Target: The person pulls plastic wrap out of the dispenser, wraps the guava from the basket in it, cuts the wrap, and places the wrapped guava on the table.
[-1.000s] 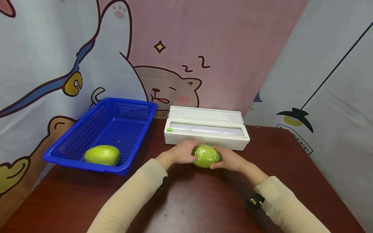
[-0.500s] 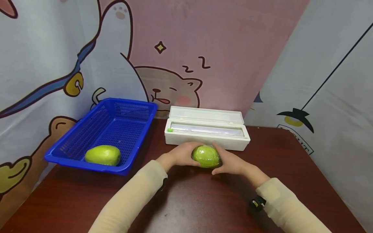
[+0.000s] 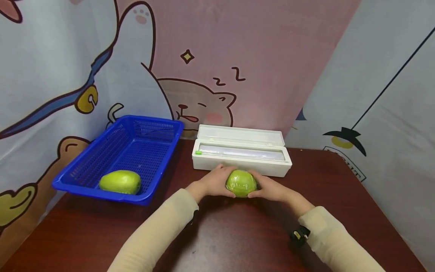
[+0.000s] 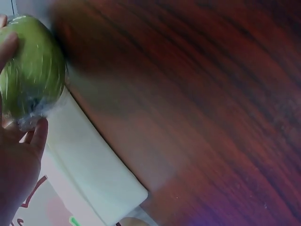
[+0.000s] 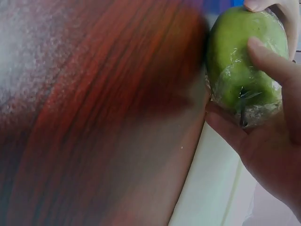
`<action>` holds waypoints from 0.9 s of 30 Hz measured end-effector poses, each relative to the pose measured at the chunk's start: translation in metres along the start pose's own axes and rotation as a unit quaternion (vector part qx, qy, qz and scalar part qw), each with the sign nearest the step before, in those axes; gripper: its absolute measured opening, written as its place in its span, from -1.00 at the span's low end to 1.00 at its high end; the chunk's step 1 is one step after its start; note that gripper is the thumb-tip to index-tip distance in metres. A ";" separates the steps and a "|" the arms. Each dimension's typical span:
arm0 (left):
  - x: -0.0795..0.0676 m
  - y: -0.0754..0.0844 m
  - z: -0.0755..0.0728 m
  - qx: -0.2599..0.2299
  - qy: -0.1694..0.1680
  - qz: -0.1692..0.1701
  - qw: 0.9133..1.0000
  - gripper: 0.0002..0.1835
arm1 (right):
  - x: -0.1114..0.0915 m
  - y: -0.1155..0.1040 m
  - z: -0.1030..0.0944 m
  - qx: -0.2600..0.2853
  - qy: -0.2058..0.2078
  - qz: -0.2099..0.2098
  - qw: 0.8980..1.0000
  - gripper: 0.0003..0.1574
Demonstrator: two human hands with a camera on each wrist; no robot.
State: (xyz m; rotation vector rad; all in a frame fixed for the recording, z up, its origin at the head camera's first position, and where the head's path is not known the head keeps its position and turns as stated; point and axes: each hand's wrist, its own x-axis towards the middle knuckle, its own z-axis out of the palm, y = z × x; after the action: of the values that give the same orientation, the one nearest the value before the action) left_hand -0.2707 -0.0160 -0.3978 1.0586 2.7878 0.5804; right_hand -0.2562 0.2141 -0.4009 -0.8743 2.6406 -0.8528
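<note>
Between both hands is a green, mango-like fruit (image 3: 241,183) wrapped in clear film. My left hand (image 3: 219,182) grips its left side and my right hand (image 3: 270,187) grips the other. The right wrist view shows the wrapped fruit (image 5: 242,56) with a dark stem under bunched film, close to the right palm. There the right thumb lies along its side. In the left wrist view, crumpled film gathers at the end of the fruit (image 4: 33,70) near the fingers. Just behind the hands stands a white cling film dispenser (image 3: 242,164), lid up, with a film roll inside.
A blue plastic basket (image 3: 163,158) stands at the left with another green fruit (image 3: 120,181) in it. The dark wooden table (image 3: 221,238) extends in front of the hands. A cartoon-print cloth (image 3: 272,56) hangs behind.
The wrapped fruit has turned between the hands, and its dark right end no longer shows in the head view. Both hands have shifted their hold slightly. Basket and dispenser have stayed put.
</note>
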 end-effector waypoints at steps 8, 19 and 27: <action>0.000 -0.005 -0.004 -0.086 -0.031 -0.056 0.994 -0.16 | -0.001 -0.006 0.002 0.050 -0.028 0.045 0.997 0.18; -0.001 -0.008 -0.006 -0.156 -0.058 -0.068 0.984 -0.25 | 0.000 -0.002 0.005 0.014 0.019 0.025 0.999 0.11; -0.004 -0.012 -0.007 -0.241 -0.077 -0.097 0.963 -0.43 | 0.002 0.003 0.003 0.072 0.059 0.053 0.994 0.00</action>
State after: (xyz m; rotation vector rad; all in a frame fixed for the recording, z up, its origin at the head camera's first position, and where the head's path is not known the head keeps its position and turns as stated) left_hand -0.2763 -0.0290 -0.3959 0.6867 2.3914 1.0298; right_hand -0.2579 0.2141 -0.4049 -0.6609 2.6550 -1.0825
